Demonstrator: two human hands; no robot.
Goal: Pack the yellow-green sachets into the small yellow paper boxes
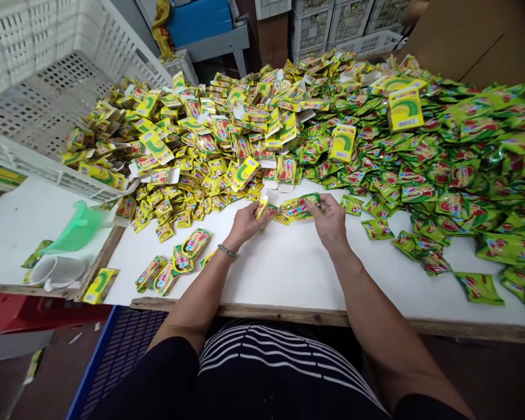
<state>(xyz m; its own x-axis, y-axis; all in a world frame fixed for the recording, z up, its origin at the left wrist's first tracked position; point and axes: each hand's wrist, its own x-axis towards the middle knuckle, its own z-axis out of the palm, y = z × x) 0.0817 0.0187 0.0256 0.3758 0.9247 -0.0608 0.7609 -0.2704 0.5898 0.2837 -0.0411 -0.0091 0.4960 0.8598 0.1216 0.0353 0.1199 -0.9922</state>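
Observation:
My left hand (246,224) is closed around a small yellow carton (261,207) with a white flap sticking up. To its right, my right hand (328,220) pinches green sachets (300,208) that lie in a row towards the carton. A small yellow sachet (282,217) shows between the two hands, by the carton's end; whether it is inside or outside, I cannot tell. Both hands are just above the white tabletop (284,268). Left of my left forearm lie several filled-looking cartons (181,259), printed yellow, green and red.
Beyond my hands spread heaps of open yellow cartons (192,122), small yellow sachets (201,189) and green sachets (420,157). A white plastic basket (61,166) tilts at the left. Near it are a green scoop (76,227) and a white mug (59,272). A wooden edge (284,313) borders the table.

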